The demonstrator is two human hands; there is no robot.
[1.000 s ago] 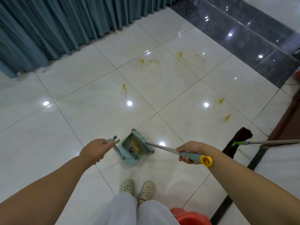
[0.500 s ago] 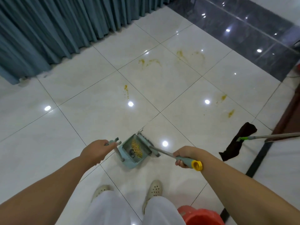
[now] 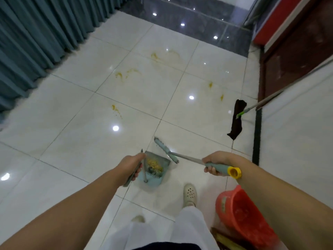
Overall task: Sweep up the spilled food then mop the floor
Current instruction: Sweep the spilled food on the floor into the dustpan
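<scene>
My left hand grips the handle of a light blue dustpan, which holds yellow food scraps and hangs just above the white tiles. My right hand is closed on the teal grip of a broom with a yellow cap; its narrow head lies to the right of the pan's mouth. Yellow smears of food mark several tiles farther ahead. A mop with a dark cloth head rests on the floor at the right, its pole leaning up to the right.
A red bucket stands by my right foot. Teal curtains hang along the left. A dark red cabinet and a white surface line the right side. Dark tiles begin at the far end.
The view has swung right and I have stepped forward. The dustpan has turned so its mouth faces away, and the broom head has come out of the pan to its right.
</scene>
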